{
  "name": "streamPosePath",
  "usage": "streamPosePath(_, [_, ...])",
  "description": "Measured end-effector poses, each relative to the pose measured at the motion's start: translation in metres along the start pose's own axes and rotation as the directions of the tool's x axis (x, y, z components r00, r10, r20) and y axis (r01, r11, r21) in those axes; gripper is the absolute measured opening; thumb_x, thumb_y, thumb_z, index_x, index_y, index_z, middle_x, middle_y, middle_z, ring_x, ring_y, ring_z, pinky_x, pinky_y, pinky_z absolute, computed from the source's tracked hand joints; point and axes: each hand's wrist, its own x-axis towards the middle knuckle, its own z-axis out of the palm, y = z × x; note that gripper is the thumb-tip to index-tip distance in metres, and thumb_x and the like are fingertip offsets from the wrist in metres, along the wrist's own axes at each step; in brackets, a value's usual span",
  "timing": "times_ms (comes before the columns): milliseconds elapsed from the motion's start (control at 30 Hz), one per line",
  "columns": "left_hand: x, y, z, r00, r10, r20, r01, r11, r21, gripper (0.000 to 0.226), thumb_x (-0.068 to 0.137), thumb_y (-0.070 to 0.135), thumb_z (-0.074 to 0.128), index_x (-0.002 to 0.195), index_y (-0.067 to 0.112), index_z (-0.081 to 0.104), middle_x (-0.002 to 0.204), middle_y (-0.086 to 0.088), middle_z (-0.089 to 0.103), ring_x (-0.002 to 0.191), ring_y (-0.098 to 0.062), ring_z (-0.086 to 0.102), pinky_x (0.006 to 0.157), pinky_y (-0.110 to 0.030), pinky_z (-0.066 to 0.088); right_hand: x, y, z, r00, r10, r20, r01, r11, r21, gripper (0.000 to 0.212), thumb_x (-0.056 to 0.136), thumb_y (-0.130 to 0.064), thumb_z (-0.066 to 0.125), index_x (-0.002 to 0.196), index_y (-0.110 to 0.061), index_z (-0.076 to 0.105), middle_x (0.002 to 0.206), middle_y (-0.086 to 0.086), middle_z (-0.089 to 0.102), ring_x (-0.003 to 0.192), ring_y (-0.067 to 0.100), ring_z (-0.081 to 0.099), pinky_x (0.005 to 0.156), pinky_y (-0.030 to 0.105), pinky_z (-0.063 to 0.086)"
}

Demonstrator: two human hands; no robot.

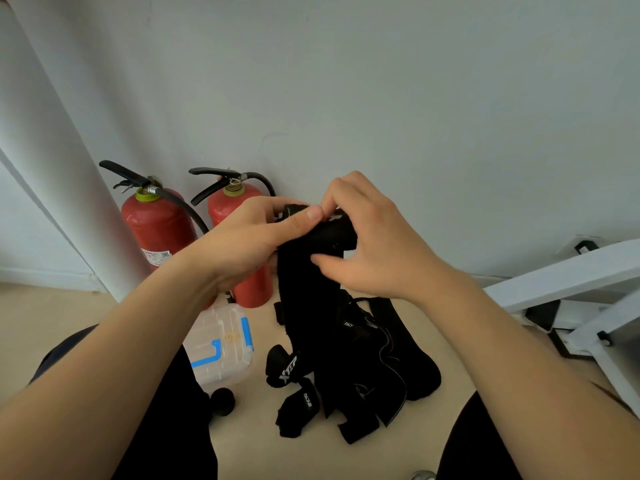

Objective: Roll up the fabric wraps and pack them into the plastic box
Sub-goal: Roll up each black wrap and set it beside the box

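L hand & R hand both pinch one half-rolled black wrap above a floor pile of loose wraps (count unclear), w/ one clear plastic box near left, two red extinguishers far left.

A red fire extinguisher and a second extinguisher stand side by side against a pale wall at ten o'clock, black hoses curving from their valves. A white column rises at nine o'clock. At three o'clock, a white metal frame stands on the beige floor.
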Motion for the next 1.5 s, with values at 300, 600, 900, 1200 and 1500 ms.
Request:
streamPosePath(300, [-0.003, 0.001, -0.006, 0.997, 0.068, -0.022, -0.064, 0.989, 0.137, 0.04, 0.108, 0.047, 0.058, 0.127, 0.015, 0.071, 0.111, -0.009, 0.079, 0.107, -0.027, 0.077, 0.098, -0.048, 0.062, 0.002, 0.011, 0.0, 0.9, 0.253, 0.355, -0.346, 0.91, 0.229, 0.052, 0.108, -0.049, 0.06, 0.15, -0.027, 0.04, 0.12, -0.009, 0.063, 0.093, 0.002, 0.067, 0.074, 0.017, 0.054])
streamPosePath(600, [-0.006, 0.002, -0.002, 0.999, -0.04, -0.014, 0.04, 0.998, -0.048, 0.052, 0.097, 0.049, 0.076, 0.119, 0.001, 0.073, 0.119, -0.035, 0.071, 0.116, -0.05, 0.072, 0.109, -0.071, 0.05, -0.001, -0.007, 0.014, 0.981, 0.146, 0.131, -0.153, 0.987, 0.046, 0.056, 0.106, -0.037, 0.068, 0.148, -0.024, 0.033, 0.144, 0.003, 0.047, 0.115, 0.019, 0.061, 0.09, 0.031, 0.055])
streamPosePath(900, [0.0, -0.003, -0.009, 0.985, 0.146, -0.096, -0.152, 0.987, -0.053, 0.059, 0.071, 0.009, 0.094, 0.124, 0.008, 0.068, 0.108, -0.008, 0.074, 0.104, -0.027, 0.076, 0.097, -0.041, 0.064, 0.01, -0.005, 0.014, 0.842, 0.376, 0.387, -0.537, 0.65, 0.538, 0.064, 0.103, -0.078, 0.032, 0.147, -0.033, 0.047, 0.135, 0.0, 0.063, 0.119, 0.019, 0.071, 0.094, 0.043, 0.064])
streamPosePath(1200, [-0.001, -0.005, -0.017, 0.999, 0.045, -0.006, -0.045, 0.996, 0.072, 0.059, 0.085, 0.039, 0.086, 0.137, 0.025, 0.063, 0.129, -0.006, 0.073, 0.122, -0.023, 0.073, 0.109, -0.048, 0.056, 0.006, -0.001, 0.017, 0.874, 0.372, 0.313, -0.485, 0.685, 0.544, 0.03, 0.116, -0.036, 0.046, 0.143, -0.023, 0.044, 0.137, 0.0, 0.06, 0.13, 0.017, 0.064, 0.112, 0.047, 0.056])
streamPosePath(1500, [-0.007, 0.002, -0.015, 0.941, 0.335, -0.042, -0.302, 0.89, 0.342, 0.067, 0.071, -0.001, 0.099, 0.125, 0.017, 0.065, 0.115, 0.003, 0.074, 0.107, -0.014, 0.075, 0.086, -0.021, 0.06, 0.013, -0.009, 0.02, 0.851, 0.473, 0.228, -0.504, 0.617, 0.604, 0.046, 0.098, -0.067, 0.057, 0.126, -0.032, 0.062, 0.121, -0.005, 0.072, 0.112, 0.013, 0.072, 0.107, 0.047, 0.059])
